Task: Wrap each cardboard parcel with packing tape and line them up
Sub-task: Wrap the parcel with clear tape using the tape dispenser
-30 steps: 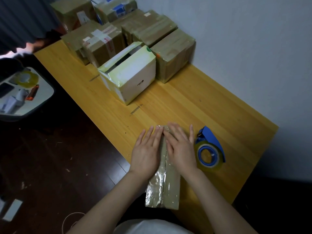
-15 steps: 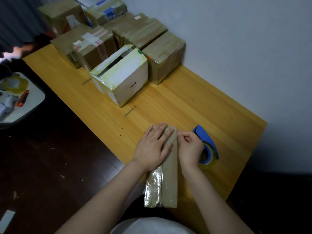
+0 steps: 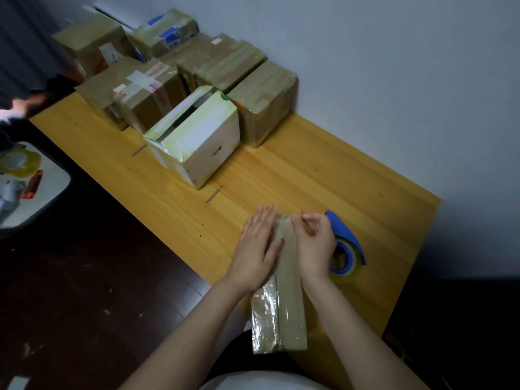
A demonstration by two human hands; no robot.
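**Long parcel lies lengthwise under both hands at the near end of the table**

A wooden table [image 3: 323, 175] runs from the person out to the far left, against a pale wall. At its far end stands a cluster of brown taped parcels [image 3: 225, 68], packed close together, some beside the wall. In front of them sits a white box [image 3: 202, 142] with glossy tape over it, touching the brown parcel at its right. To the left of the table, lower down, a pale tray [image 3: 53, 190] carries a yellowish tape roll [image 3: 21, 161].

The long parcel [image 3: 284, 311] lies flat at the near end of the table. Its long axis runs straight away from the person: the near end sticks out past the table's edge toward the body, the far end points at the wall. A shiny strip of tape covers its left side.

Just beside it on the right lies a blue tape dispenser [image 3: 347, 243], partly hidden by the wrist.

The left hand [image 3: 259, 249] lies flat on the parcel's left side, fingers straight and together. The right hand [image 3: 312, 249] rests along the right side with fingers curled, thumb and forefinger tips meeting at the far end; whether they pinch tape cannot be told.
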